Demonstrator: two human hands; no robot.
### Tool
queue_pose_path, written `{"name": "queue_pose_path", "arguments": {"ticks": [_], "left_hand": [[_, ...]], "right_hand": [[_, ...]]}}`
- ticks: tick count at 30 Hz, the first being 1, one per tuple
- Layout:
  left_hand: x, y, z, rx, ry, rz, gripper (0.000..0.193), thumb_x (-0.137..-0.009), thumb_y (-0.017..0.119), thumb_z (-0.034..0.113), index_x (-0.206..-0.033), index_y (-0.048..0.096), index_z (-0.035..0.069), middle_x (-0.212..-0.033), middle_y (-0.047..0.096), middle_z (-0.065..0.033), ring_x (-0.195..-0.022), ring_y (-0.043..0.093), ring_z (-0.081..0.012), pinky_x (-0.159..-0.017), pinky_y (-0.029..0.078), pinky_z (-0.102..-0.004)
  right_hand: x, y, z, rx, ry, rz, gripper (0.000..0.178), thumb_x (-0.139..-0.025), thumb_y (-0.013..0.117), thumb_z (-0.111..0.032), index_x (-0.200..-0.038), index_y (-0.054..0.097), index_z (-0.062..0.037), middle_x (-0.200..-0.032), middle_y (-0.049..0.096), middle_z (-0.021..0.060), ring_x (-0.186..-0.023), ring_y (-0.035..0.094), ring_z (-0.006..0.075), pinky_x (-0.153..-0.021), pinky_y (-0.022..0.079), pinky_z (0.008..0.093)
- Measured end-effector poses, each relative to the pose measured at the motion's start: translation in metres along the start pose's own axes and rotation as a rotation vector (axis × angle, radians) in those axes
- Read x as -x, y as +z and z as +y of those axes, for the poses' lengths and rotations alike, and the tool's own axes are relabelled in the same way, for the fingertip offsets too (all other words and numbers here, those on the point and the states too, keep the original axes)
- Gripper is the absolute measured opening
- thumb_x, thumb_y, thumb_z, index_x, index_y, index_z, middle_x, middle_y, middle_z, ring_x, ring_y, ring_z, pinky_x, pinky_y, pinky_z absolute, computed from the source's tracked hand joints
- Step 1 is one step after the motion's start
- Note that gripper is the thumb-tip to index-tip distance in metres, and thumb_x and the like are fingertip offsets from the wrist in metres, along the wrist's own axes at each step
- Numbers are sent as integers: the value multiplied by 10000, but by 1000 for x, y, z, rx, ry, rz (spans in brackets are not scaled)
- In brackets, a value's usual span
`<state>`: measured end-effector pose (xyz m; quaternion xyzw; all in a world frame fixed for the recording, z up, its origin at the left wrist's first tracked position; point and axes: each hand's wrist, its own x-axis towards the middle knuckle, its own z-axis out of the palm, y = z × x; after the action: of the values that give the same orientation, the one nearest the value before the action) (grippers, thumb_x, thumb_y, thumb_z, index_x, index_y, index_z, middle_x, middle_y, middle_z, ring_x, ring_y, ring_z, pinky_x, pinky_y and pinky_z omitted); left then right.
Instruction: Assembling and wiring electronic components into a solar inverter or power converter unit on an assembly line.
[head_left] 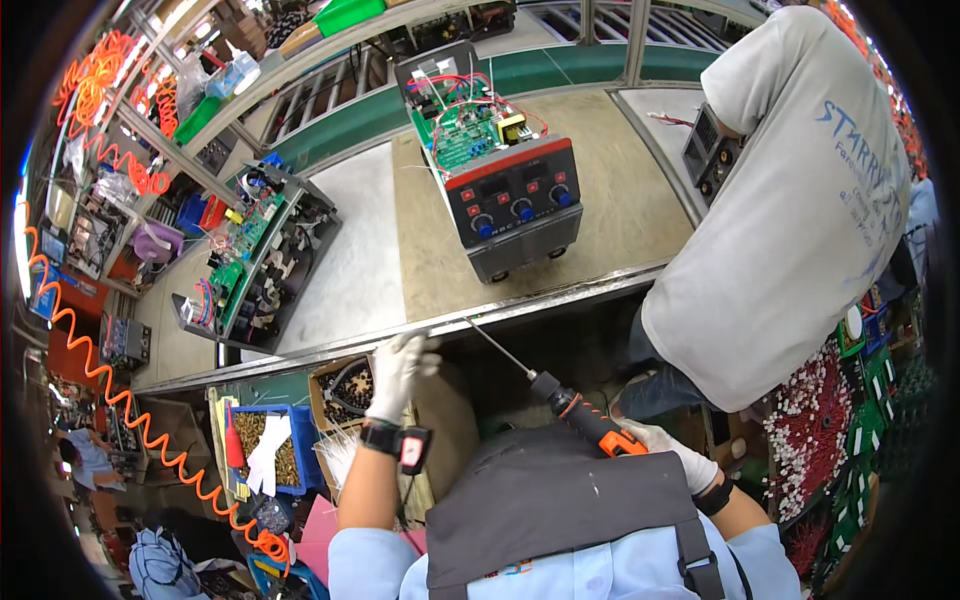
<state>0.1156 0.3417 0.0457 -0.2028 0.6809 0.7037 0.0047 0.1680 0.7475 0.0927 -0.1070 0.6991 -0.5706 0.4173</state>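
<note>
Right, your gloved right hand [668,447] is clamped on the orange-and-black screwdriver [585,420], its shaft pointing up at the bench edge [560,298]; your left hand [397,372], fingers loosely curled and holding nothing, hovers over the parts box [345,390].

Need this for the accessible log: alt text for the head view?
A person's gloved right hand holds an orange-and-black screwdriver pointing up toward a conveyor, while the gloved left hand reaches into a box of small parts. An open electronic unit sits on the conveyor; a co-worker in grey bends alongside.
</note>
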Motion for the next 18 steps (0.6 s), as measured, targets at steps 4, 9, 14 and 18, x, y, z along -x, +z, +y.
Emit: {"name": "queue_pose_path", "arguments": {"ticks": [4,9,14,18], "left_hand": [[-12,64,1,596,-54,-152,223,-923,623,166,-1089,595,19,-849,630,-47,-674,594,-107,-575,489,-205],[-13,74,5,736,-141,-214,231,-940,608,250,-1029,583,39,-761,566,-15,-575,496,-87,-490,388,-201],[-13,68,4,683,-131,-220,247,-962,574,281,-1025,583,42,-736,559,-10,-555,491,-73,-470,385,-203],[-19,60,1,622,-88,-271,261,-960,578,283,-1026,575,31,-726,551,-11,-558,494,-74,-479,391,-202]], "right_hand": [[7,-4,-9,31,-60,21,636,-812,706,-208,-1353,449,6,-1108,573,90,-943,545,159,-881,450,278],[13,-10,-1,75,-85,68,662,-773,727,-188,-1348,459,1,-1118,575,87,-956,545,162,-890,445,275],[13,-10,-14,112,-51,58,678,-766,737,-205,-1348,458,4,-1110,578,84,-964,549,165,-894,441,272],[11,-10,-14,140,-11,64,670,-778,735,-222,-1346,461,3,-1079,587,80,-961,561,171,-897,441,269]]}}
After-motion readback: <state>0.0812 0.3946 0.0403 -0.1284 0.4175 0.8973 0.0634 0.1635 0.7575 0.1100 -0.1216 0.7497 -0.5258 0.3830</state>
